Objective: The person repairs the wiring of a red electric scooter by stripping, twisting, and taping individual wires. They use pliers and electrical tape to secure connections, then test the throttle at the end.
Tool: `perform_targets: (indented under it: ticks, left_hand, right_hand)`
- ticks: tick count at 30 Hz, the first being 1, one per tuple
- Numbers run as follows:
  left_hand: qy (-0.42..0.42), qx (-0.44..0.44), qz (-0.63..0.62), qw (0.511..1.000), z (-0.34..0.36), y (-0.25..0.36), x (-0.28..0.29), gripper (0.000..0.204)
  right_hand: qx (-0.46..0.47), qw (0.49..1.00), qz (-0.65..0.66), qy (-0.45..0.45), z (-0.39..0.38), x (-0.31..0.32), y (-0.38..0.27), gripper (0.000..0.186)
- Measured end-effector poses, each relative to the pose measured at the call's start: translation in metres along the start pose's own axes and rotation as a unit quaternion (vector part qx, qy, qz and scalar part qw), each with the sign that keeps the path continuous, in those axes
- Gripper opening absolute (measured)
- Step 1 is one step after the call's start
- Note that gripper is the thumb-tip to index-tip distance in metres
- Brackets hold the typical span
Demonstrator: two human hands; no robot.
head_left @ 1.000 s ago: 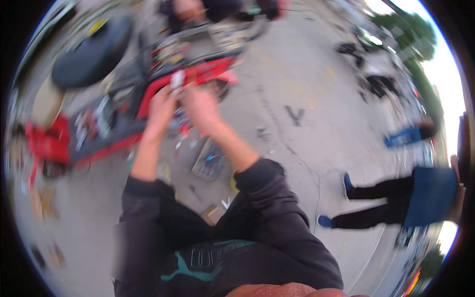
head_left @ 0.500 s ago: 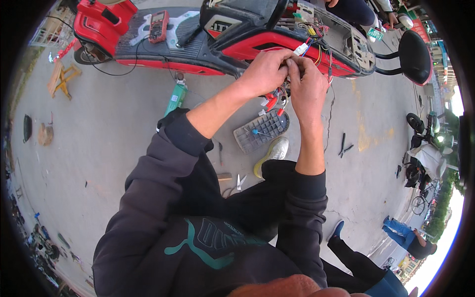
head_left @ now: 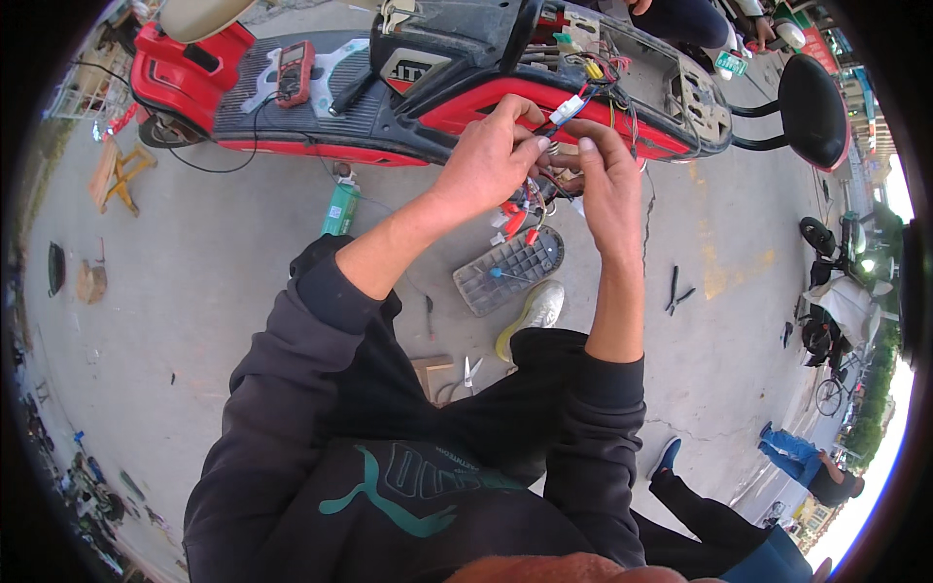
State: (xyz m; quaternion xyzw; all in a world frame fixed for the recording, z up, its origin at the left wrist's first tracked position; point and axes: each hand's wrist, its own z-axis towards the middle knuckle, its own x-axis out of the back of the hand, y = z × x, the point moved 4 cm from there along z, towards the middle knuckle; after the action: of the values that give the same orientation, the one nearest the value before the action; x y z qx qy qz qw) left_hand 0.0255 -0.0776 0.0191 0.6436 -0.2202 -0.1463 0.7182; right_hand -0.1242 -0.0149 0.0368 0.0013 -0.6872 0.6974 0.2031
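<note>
In front of me, both hands work at a bundle of thin coloured wires [head_left: 549, 180] beside a red electric scooter [head_left: 466, 109]. My left hand [head_left: 486, 165] pinches wires between thumb and fingers. Opposite it, my right hand [head_left: 610, 189] has its fingers curled behind the same wires, its thumb raised near them. Just above my fingertips sits a white plug connector [head_left: 567, 109] with wires running from it. Red connectors [head_left: 515, 223] dangle below my hands. The exact grip point is partly hidden by my fingers.
A red multimeter [head_left: 293, 74] lies on the scooter's footboard. Below the hands, a grey ribbed plastic cover [head_left: 474, 289] bears a blue-handled screwdriver [head_left: 499, 273]. Scissors [head_left: 468, 374], pliers [head_left: 675, 291] and a green container [head_left: 340, 206] are on the ground. Other people are close by.
My hands have drawn slightly apart, and my left hand has shifted left and down. The wires between them now show more. My view has shifted a little.
</note>
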Motion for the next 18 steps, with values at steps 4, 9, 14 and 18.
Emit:
perform_targets:
  ticks: [4, 9, 14, 18]
  left_hand:
    - [-0.022, 0.005, -0.039, 0.999, 0.009, -0.014, -0.006, 0.023]
    - [-0.143, 0.157, -0.208, 0.955, 0.014, -0.021, -0.013, 0.031]
    - [-0.258, 0.174, -0.378, 0.872, 0.021, -0.041, -0.023, 0.034]
    - [-0.295, 0.152, -0.38, 0.863, 0.021, -0.029, -0.031, 0.032]
  right_hand:
    - [0.012, 0.998, -0.063, 0.018, 0.0, 0.0, 0.002, 0.027]
    - [-0.027, 0.998, 0.045, 0.045, -0.001, 0.008, 0.004, 0.027]
    - [-0.065, 0.992, 0.09, 0.056, 0.001, 0.016, 0.009, 0.024]
    - [-0.043, 0.99, 0.117, 0.064, 0.001, 0.022, 0.017, 0.023]
